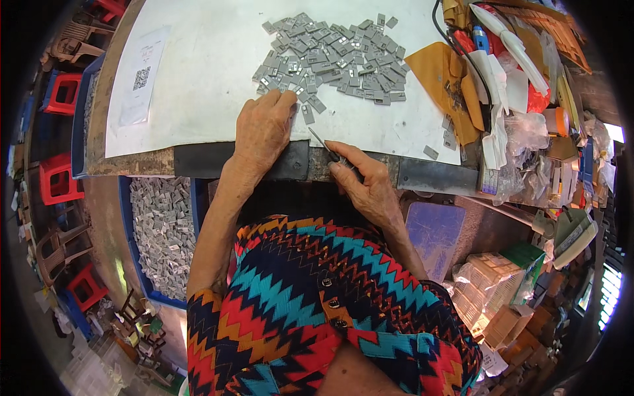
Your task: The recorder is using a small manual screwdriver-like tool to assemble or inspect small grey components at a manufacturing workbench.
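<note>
My left hand (262,129) rests palm down on the white sheet (198,72), fingertips at the near edge of a heap of several small grey flat pieces (333,56). One grey piece (308,114) lies just beside its fingers. My right hand (362,185) is at the table's front edge, closed around a thin dark pointed tool (323,144) whose tip points up toward the heap.
A blue crate (162,224) full of the same grey pieces stands below the table on the left. Clutter of yellow cloth (442,72), plastic bags and tools fills the table's right side. Red stools (56,178) stand at far left; boxes (502,290) lie lower right.
</note>
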A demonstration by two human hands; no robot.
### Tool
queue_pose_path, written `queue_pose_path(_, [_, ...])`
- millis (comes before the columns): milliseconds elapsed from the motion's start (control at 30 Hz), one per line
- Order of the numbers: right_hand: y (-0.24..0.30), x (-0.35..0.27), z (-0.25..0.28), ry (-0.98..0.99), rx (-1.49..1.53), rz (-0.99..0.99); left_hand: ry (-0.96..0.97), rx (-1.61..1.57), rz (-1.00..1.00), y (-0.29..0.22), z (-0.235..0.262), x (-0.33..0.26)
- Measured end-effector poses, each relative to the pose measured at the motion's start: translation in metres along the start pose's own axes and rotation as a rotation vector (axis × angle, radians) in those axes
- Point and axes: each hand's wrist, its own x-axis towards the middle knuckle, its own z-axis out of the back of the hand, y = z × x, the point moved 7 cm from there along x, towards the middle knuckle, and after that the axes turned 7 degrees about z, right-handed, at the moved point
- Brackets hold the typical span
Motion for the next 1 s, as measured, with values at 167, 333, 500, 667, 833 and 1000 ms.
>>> queue_pose_path(167, [0.004, 0.001, 0.005, -0.049, 0.056, -0.052, 0.162, -0.081, 0.026, 0.0, -0.004, 0.001])
queue_pose_path(333, [0.0, 0.0, 0.006, -0.076, 0.131, -0.09, 0.123, -0.241, -0.002, -0.005, -0.004, 0.0])
queue_pose_path(500, [0.002, 0.002, 0.006, -0.093, 0.13, -0.053, 0.128, -0.209, 0.041, -0.012, -0.005, -0.002])
queue_pose_path(667, [0.004, 0.005, 0.008, -0.096, 0.128, -0.053, 0.058, -0.29, 0.24, 0.002, -0.006, -0.007])
queue_pose_path(833, [0.007, 0.009, 0.008, -0.084, 0.148, -0.059, 0.032, -0.749, 0.451, 0.019, -0.001, -0.015])
queue_pose_path(1000, [0.016, 0.016, 0.005, -0.07, 0.076, 0.009, 0.241, -1.579, 0.687, 0.03, -0.019, -0.025])
